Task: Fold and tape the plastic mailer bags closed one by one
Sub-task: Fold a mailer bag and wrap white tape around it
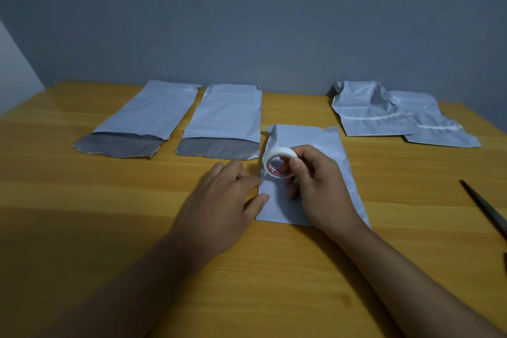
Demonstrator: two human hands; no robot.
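Head: five mailer bags (304, 145); right hand (318, 181) grips tape roll (277, 160); left hand (219, 200) flat, relaxed.

right hand (321, 186) gripping tape roll (278, 163), mailer (310, 140) beneath (5 total)

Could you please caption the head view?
Right hand holds tape roll over a mailer; left hand touches its edge.

Wood table (109, 228), dark blade (485, 208) rt edge
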